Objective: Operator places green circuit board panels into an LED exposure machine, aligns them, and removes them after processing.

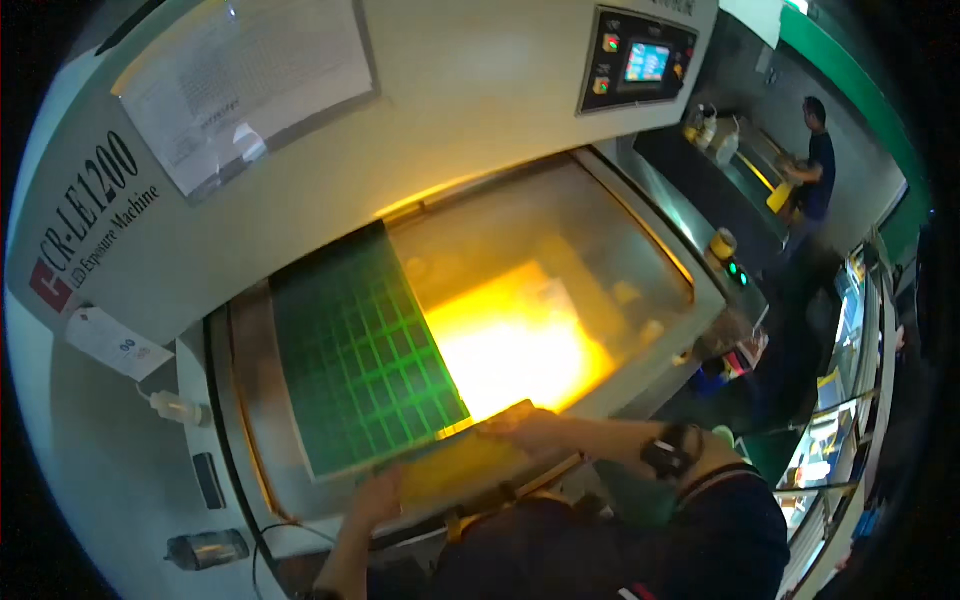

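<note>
At lower centre, the left hand (378,497) and right hand (528,430) grip a yellow sheet (460,468), fingers closed. A green gridded panel (368,355) lies left of centre.

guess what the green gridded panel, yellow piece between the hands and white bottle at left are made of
Green gridded panel: possibly coated board or film, semi-matte; it lies flat, with straight edges and brighter grid lines. Yellow piece: perhaps plastic from its plain tint, but blur leaves material and finish open. White bottle: likely plastic, smooth, judging by its pale body and narrow nozzle.
</note>
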A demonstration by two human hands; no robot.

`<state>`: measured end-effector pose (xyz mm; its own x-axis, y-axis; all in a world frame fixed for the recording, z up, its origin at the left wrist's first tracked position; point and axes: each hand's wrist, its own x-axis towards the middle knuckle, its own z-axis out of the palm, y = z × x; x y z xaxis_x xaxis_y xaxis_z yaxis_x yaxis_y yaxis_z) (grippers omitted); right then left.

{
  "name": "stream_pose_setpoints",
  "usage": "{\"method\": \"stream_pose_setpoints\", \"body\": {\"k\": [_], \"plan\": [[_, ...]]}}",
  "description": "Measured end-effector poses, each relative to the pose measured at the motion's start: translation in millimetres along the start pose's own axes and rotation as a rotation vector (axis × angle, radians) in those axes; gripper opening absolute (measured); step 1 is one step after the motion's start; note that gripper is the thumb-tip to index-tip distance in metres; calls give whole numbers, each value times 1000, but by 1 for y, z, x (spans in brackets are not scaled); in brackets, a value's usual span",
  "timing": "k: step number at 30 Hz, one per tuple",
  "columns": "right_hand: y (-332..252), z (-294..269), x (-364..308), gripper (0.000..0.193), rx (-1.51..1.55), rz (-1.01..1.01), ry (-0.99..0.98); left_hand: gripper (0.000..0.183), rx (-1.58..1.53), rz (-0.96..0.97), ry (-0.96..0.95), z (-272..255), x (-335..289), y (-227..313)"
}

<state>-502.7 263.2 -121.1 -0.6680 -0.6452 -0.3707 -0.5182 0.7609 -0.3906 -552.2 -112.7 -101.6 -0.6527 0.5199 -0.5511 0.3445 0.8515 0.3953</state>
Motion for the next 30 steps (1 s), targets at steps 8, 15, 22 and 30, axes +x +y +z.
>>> {"method": "stream_pose_setpoints", "body": {"k": [8, 15, 22, 30], "plan": [[19, -30, -3, 75, -149, 55, 320, 82, 423, 102, 476, 2, 12, 17], [-41, 39, -102, 70, -210, 380, 363, 77, 230, 139, 407, 90, 15, 59], [-69, 138, -180, 34, 508, 820, 218, 57, 8, 17, 49, 204, 52, 31], [-148, 256, -308, 27, 1040, 1095, -85, 91, 135, -115, 77, 284, 71, 27]]}}
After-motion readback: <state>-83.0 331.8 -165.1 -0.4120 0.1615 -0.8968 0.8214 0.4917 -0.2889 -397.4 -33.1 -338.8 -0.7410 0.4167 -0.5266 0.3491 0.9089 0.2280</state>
